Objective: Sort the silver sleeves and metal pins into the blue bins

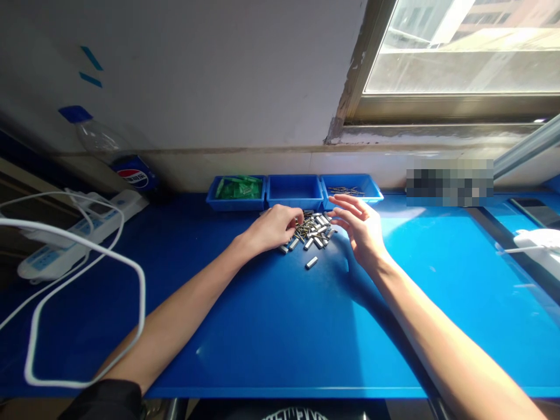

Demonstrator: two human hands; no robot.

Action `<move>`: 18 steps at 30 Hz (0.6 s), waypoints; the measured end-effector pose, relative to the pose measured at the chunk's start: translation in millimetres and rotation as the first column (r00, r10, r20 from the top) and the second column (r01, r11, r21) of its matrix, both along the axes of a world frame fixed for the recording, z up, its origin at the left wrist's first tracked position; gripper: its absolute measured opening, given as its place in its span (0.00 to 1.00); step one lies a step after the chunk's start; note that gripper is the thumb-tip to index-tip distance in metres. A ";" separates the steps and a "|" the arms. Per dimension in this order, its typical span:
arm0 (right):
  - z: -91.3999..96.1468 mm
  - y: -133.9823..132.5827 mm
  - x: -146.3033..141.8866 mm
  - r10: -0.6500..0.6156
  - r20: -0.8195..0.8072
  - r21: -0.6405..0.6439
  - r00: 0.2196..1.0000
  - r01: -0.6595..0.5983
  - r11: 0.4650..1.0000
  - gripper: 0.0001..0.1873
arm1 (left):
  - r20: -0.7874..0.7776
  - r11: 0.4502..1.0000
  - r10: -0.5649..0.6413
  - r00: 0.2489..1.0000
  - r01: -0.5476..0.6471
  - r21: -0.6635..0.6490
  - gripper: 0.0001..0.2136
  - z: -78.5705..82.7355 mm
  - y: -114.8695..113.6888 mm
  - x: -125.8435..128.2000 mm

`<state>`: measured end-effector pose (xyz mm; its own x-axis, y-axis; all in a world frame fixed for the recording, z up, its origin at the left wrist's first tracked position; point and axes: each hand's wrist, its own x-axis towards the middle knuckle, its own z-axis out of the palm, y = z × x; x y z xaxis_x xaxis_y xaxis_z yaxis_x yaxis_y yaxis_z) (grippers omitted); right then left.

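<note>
A loose pile of small silvery metal blocks (308, 244) mixed with thin brass-coloured pins (301, 231) lies on the blue table. At its left edge is my left hand (276, 226), thumb and fingers curled together; whatever they may pinch is hidden. My right hand (356, 224) hovers at the right of the pile, fingers spread and nothing visible in them. One metal block (311, 262) lies apart, nearer to me. Behind the hands stand three joined blue bins: the left bin (236, 204) holds green pieces, the middle bin (294, 202) looks bare, the right bin (371, 189) holds thin pins.
White power strips (39, 259) and a looping white cable (142, 291) occupy the left side, the cable passing over my left forearm. A Pepsi bottle (135, 172) stands at the back left. At the right edge are a white plug-like device (540, 245) and a dark phone-like slab (536, 210).
</note>
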<state>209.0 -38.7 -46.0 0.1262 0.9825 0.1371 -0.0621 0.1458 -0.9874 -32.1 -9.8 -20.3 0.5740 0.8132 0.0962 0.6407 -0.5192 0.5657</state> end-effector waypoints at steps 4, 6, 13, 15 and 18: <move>1.2 0.8 1.2 0.012 0.011 -0.026 1.000 -0.012 1.000 0.17 | 0.058 0.997 -0.083 0.995 0.083 0.001 0.09 4.1 -0.9 -1.7; 1.2 1.3 1.9 0.024 0.027 -0.027 0.999 -0.023 0.999 0.17 | 0.092 0.995 -0.097 0.991 0.098 -0.007 0.08 6.9 -0.9 -2.2; 3.7 -1.4 -2.4 0.041 0.044 -0.068 0.998 -0.038 0.997 0.14 | 0.338 0.991 0.012 0.941 0.034 -0.129 0.06 16.5 0.1 -0.5; 6.8 -3.8 -5.3 0.056 0.054 -0.071 0.997 -0.052 0.996 0.13 | 0.452 0.979 0.068 0.890 0.028 -0.202 0.04 18.6 0.2 1.0; 11.4 -7.1 -8.9 0.134 0.058 -0.077 0.989 -0.129 0.989 0.11 | 0.560 0.953 0.147 0.815 0.036 -0.302 0.06 20.9 -0.4 2.7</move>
<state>200.1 -45.8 -34.6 -0.0112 0.9976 0.0686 -0.0135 0.0685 -0.9976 -29.4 -10.1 0.6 0.4416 0.8845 0.1503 0.1767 -0.2501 0.9520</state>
